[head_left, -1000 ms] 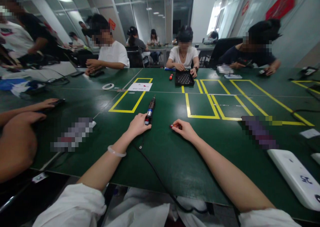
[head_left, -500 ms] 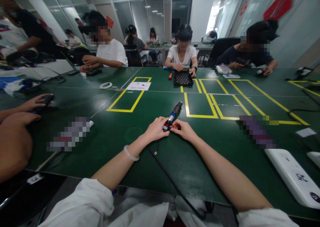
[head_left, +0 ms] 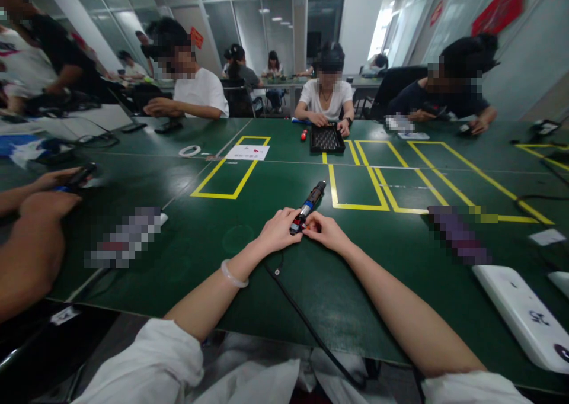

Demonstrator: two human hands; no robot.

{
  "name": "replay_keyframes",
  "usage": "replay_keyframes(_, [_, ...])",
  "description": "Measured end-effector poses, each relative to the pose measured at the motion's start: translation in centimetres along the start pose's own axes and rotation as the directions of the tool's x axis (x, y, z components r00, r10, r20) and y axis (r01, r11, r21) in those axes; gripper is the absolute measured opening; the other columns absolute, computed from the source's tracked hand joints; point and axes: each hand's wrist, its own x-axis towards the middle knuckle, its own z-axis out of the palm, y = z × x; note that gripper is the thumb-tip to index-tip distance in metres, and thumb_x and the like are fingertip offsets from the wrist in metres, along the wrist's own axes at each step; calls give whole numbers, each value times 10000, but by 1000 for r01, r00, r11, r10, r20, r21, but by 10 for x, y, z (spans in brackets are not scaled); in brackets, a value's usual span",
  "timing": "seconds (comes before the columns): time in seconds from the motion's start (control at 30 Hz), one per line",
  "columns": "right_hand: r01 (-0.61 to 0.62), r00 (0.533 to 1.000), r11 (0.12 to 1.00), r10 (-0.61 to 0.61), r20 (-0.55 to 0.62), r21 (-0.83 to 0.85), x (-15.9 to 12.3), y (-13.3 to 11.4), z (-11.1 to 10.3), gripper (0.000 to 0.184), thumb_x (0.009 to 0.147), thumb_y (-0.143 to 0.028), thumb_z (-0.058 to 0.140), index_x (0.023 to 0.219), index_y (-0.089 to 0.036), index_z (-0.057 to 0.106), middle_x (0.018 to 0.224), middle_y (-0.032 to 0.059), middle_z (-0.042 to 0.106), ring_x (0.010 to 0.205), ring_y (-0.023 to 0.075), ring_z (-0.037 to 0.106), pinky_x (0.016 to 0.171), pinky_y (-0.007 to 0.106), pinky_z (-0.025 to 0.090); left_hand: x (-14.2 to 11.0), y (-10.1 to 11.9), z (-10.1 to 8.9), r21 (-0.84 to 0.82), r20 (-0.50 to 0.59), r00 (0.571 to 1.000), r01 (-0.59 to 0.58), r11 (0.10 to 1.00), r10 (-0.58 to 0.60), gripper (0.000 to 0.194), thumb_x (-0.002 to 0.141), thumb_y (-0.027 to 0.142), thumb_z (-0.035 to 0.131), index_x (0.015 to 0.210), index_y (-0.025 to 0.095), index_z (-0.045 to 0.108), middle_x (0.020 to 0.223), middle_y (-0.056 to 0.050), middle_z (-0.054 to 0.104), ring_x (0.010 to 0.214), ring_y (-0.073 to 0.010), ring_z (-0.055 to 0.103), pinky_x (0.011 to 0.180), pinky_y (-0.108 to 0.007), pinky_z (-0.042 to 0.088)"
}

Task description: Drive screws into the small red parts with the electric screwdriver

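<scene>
A slim black electric screwdriver [head_left: 313, 197], its silver and blue insides showing, slants away from me over the green table [head_left: 195, 244]. My left hand [head_left: 281, 231] grips its near end from the left, fingers on top and thumb below. At the same end, my right hand [head_left: 328, 231] is closed in a pinch beside red and orange bits that look like wires. The fingertips cover what exactly they hold. A pale bangle [head_left: 233, 275] circles my left wrist. Below my hands a black cable [head_left: 297, 309] with a small ring on it runs to the table's edge.
Yellow tape rectangles [head_left: 216, 197] mark the table. Across from me a person handles a black tray [head_left: 327, 138], with a small red item [head_left: 304, 135] beside it. A white power bank [head_left: 518, 315] lies at right, a blurred phone [head_left: 128, 237] at left. A neighbour's hands [head_left: 62, 185] work at far left.
My hands and the screwdriver stay almost in place. The view has shifted slightly. At far left the neighbour's hands have moved a little to the right.
</scene>
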Motion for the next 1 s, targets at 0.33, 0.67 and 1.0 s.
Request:
replay_keyframes(0.33, [28, 999, 1000, -28, -28, 10, -1, 5, 0, 174, 801, -167, 473, 954, -190, 553, 773, -8, 624, 626, 122, 528, 640, 237, 411, 1, 13, 6, 136, -93, 995, 33, 990, -20, 560, 867, 506, 515, 1339, 212, 444, 1204, -102, 535, 1062, -253, 519, 870, -357, 458])
replay_keyframes(0.67, [26, 997, 999, -27, -73, -19, -1, 6, 2, 220, 841, -189, 460, 1042, -189, 551, 723, -26, 588, 601, 117, 524, 628, 230, 393, 2, 18, 11, 215, -124, 991, 75, 974, -49, 559, 892, 486, 493, 1375, 220, 407, 1177, -107, 525, 1015, -248, 520, 815, -340, 446])
replay_keyframes(1.0, [17, 998, 999, -20, -54, -45, -1, 5, -1, 186, 830, -180, 483, 986, -176, 584, 727, -13, 612, 619, 120, 531, 634, 230, 399, -7, -4, 0, 259, -85, 995, 75, 963, -55, 600, 906, 504, 467, 1432, 238, 355, 1227, -106, 517, 1040, -253, 515, 829, -339, 444])
